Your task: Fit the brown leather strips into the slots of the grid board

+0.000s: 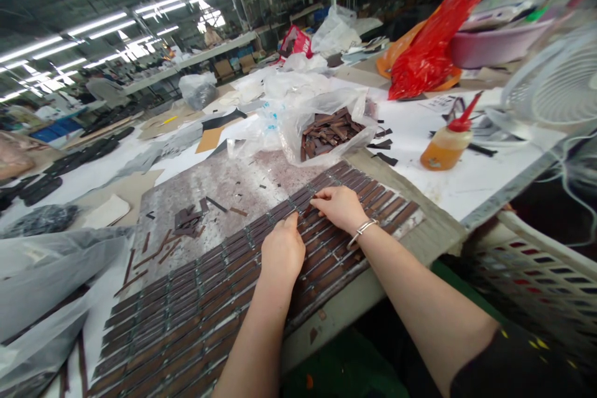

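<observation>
The array of brown strips (224, 305) occupies the frame from lower left to right of centre, laid in parallel rows on a board (252, 177). Its long axis runs diagonally, lower left to upper right; the individual strips point the same way. Dark seams cross the rows at intervals.

The left hand (283, 250), at centre, is curled, with its fingertips against the far edge of the array; whether it grips a strip cannot be told. The right hand (340, 206), just beside it, has thumb and forefinger pinched together over the rows; any piece between them is too small to confirm.

Extent: ordered rows cover the near part of the board and appear largely complete. Beyond the far edge, loose strips (187, 221) lie unarranged at left of centre. Further strips lie in a clear plastic bag (291, 130) above the hands. Both lots are judged unplaced.

Surroundings: a squeeze bottle (443, 148) with a red nozzle stands upright, right of centre. A red plastic bag (426, 53) and a fan (555, 84) occupy the upper right; a white basket (536, 261) is at the right edge.
</observation>
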{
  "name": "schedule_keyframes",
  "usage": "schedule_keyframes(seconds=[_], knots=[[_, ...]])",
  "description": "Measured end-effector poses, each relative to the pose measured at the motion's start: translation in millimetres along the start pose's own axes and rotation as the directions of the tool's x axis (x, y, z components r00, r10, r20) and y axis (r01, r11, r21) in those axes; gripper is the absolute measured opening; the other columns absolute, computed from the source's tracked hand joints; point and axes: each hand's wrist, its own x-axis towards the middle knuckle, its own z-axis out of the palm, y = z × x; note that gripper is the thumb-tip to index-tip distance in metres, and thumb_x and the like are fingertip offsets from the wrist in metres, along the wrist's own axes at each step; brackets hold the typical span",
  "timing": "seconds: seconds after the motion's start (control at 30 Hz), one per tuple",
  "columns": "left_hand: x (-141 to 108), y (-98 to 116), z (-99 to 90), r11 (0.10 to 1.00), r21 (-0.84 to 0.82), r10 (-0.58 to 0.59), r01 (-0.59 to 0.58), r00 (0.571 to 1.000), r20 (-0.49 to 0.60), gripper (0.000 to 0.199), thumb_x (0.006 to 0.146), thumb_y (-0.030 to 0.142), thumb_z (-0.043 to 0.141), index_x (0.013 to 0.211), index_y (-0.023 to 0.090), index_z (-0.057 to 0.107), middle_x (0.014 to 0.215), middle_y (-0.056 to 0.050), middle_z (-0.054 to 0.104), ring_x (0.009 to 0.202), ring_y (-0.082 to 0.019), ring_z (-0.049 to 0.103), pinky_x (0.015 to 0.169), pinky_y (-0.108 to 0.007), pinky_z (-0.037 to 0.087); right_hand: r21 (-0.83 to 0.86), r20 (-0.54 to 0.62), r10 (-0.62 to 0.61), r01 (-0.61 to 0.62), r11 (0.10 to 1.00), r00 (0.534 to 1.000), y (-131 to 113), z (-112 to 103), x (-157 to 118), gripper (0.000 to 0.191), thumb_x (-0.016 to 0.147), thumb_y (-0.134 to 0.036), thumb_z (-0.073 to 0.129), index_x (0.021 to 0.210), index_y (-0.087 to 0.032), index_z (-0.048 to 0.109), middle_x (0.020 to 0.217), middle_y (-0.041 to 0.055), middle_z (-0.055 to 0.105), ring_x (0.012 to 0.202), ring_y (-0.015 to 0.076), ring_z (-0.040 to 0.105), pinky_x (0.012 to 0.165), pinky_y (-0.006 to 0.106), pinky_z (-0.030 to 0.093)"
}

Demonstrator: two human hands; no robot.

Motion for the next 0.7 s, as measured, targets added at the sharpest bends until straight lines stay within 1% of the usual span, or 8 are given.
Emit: schedule_keyframes(seconds=[0.1, 0.2, 0.27, 0.33, 0.4, 0.53, 0.6, 0.7], knots=[[-1, 0, -1.1, 1.000, 0.020, 0.000, 0.000, 1.000, -0.006, 0.039, 0.086, 0.017, 0.039, 0.121, 0.020, 0.055, 0.103, -0.011, 0.066, 0.088, -0.023, 0.064, 0.080, -0.031, 0.047, 0.038, 0.005, 0.016, -0.016, 0.999, 1.000, -3, 0, -1, 0.014, 0.073, -0.031, 0.060, 0.070, -0.019, 0.069, 0.050, -0.0038, 0.060, 0.052, 0.0100, 0.057, 0.057, 0.020, 0.041], [-1, -1, -4.4, 1.000, 0.016, -0.013, 0.013, 1.000, -0.021, 0.038, 0.086, 0.017, 0.038, 0.120, 0.019, 0.056, 0.103, -0.011, 0.066, 0.088, -0.023, 0.064, 0.080, -0.032, 0.046, 0.118, 0.041, 0.030, -0.034, 0.992, 0.999, -5, 1, -2, 0.017, 0.073, -0.033, 0.061, 0.072, -0.018, 0.069, 0.049, -0.0036, 0.059, 0.048, 0.0091, 0.054, 0.051, 0.019, 0.039], [0, -2, -7.5, 0.999, 0.019, -0.029, 0.029, 0.999, -0.030, 0.038, 0.085, 0.016, 0.038, 0.119, 0.018, 0.056, 0.102, -0.012, 0.066, 0.088, -0.023, 0.063, 0.080, -0.031, 0.046, 0.142, 0.054, 0.035, -0.042, 0.989, 0.998, -5, 1, -3, 0.018, 0.072, -0.034, 0.061, 0.073, -0.018, 0.069, 0.049, -0.0035, 0.059, 0.046, 0.0090, 0.053, 0.049, 0.019, 0.038], [0, -2, -9.8, 0.999, 0.026, -0.034, 0.035, 0.999, -0.035, 0.039, 0.085, 0.016, 0.038, 0.119, 0.018, 0.056, 0.101, -0.012, 0.066, 0.087, -0.023, 0.063, 0.080, -0.032, 0.046, 0.105, 0.040, 0.032, -0.036, 0.994, 0.999, -4, 2, -2, 0.017, 0.072, -0.033, 0.061, 0.071, -0.018, 0.068, 0.050, -0.0034, 0.059, 0.048, 0.0094, 0.054, 0.051, 0.019, 0.039], [0, -1, -10.1, 0.999, 0.037, -0.026, 0.027, 0.999, -0.020, 0.040, 0.085, 0.016, 0.038, 0.121, 0.020, 0.055, 0.101, -0.011, 0.065, 0.086, -0.023, 0.063, 0.079, -0.032, 0.046, 0.022, 0.005, 0.012, -0.012, 1.000, 1.000, -2, 1, -2, 0.015, 0.072, -0.032, 0.061, 0.069, -0.019, 0.068, 0.052, -0.0031, 0.061, 0.053, 0.0105, 0.057, 0.057, 0.020, 0.040], [-3, 2, -5.5, 0.997, 0.081, 0.007, -0.009, 0.999, 0.033, 0.044, 0.085, 0.017, 0.038, 0.126, 0.025, 0.052, 0.099, -0.010, 0.064, 0.082, -0.022, 0.063, 0.074, -0.030, 0.047, -0.128, -0.044, -0.048, 0.042, 0.991, 0.998, 1, 1, 1, 0.015, 0.074, -0.032, 0.060, 0.070, -0.021, 0.069, 0.066, -0.0013, 0.067, 0.067, 0.0134, 0.061, 0.066, 0.022, 0.042], [-4, 2, -2.4, 0.995, 0.096, 0.025, -0.029, 0.999, 0.046, 0.045, 0.085, 0.017, 0.038, 0.127, 0.027, 0.051, 0.098, -0.009, 0.064, 0.081, -0.021, 0.063, 0.073, -0.030, 0.047, -0.176, -0.060, -0.070, 0.059, 0.983, 0.996, 2, 2, 1, 0.015, 0.074, -0.032, 0.059, 0.071, -0.021, 0.070, 0.073, -0.0007, 0.069, 0.072, 0.0143, 0.061, 0.069, 0.023, 0.042], [-4, 3, 1.1, 0.992, 0.117, 0.037, -0.046, 0.996, 0.079, 0.048, 0.085, 0.017, 0.038, 0.129, 0.031, 0.048, 0.095, -0.008, 0.063, 0.078, -0.020, 0.063, 0.071, -0.029, 0.047, -0.200, -0.068, -0.084, 0.069, 0.977, 0.994, 3, 2, 2, 0.015, 0.074, -0.032, 0.059, 0.073, -0.023, 0.071, 0.077, -0.0007, 0.069, 0.075, 0.0150, 0.062, 0.071, 0.023, 0.042]])
